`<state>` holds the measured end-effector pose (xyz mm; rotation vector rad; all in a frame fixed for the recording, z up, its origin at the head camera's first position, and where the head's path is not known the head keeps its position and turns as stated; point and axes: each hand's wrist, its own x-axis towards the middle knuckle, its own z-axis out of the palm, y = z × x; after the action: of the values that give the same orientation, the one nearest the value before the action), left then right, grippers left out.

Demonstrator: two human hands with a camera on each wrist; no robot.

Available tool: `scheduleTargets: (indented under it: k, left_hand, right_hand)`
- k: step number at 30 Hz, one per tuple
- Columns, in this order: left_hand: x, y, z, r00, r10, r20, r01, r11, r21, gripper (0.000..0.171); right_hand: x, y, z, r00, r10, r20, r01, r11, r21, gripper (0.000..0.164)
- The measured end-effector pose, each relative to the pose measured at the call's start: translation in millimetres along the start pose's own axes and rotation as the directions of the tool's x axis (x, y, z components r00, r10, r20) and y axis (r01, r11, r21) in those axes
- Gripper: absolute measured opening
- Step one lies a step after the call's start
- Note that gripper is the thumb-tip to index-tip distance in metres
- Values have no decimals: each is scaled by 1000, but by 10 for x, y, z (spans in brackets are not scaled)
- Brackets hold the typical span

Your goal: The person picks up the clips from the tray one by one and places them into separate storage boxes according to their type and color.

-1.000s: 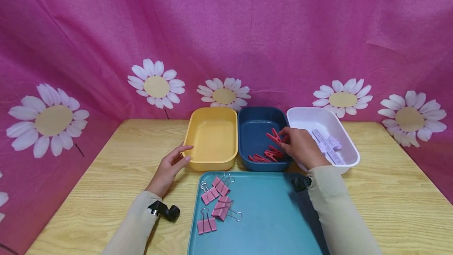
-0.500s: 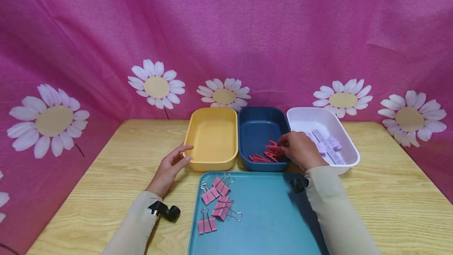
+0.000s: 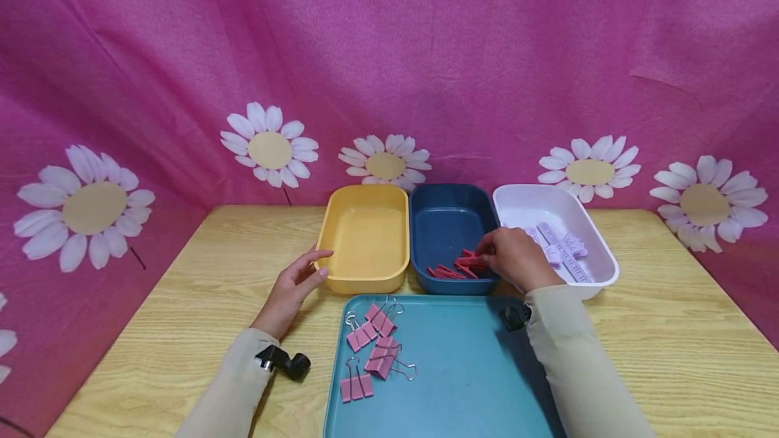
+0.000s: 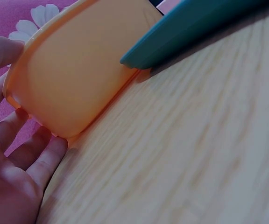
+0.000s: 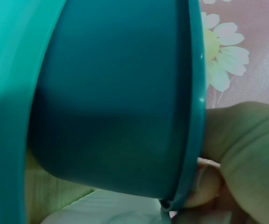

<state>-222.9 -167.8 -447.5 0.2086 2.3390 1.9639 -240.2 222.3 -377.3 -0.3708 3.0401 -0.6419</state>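
Observation:
My right hand point(image 3: 517, 255) reaches into the dark blue bin point(image 3: 453, 198) and pinches a red clothespin point(image 3: 467, 255) low over other red clothespins point(image 3: 445, 273). In the right wrist view its thumb and fingertips show past the bin's rim point(image 5: 197, 93); the clothespin is hidden there. My left hand point(image 3: 291, 293) grips the near left corner of the yellow bin point(image 3: 365, 284). In the left wrist view its upper fingers go over the rim and the lower fingertips point(image 4: 57, 144) touch the outer wall.
Several pink binder clips point(image 3: 382, 357) lie at the left of a teal tray point(image 3: 462, 370) before the bins. A white bin point(image 3: 599, 269) at the right holds lilac ruler-like pieces point(image 3: 566, 252). A pink flowered cloth point(image 3: 475, 73) hangs behind the wooden table point(image 3: 243, 249).
My right hand has lowered the red clothespin from above the blue bin's contents down onto the other clothespins. The left hand has stayed at the yellow bin's corner.

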Motion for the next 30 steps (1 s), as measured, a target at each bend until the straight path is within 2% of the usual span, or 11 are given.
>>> scheduleTargets:
  k: [7,17,25,30]
  left_hand:
    - [11,-28,0,1000,2,-7,-2,1000,13,40]
    - [-64,145,27,1000,-11,6,11,1000,16,39]
    - [14,-33,2,1000,17,-7,-17,1000,5,39]
    - [15,-48,5,999,34,-13,-34,999,11,38]
  right_hand:
    - [3,1,-3,1000,7,19,-8,1000,2,19]
    - [6,-4,12,1000,3,-2,-3,1000,-27,18]
    - [11,-10,-4,999,36,26,-36,999,-14,25]
    - [9,-6,-10,999,31,27,-30,1000,-7,26]
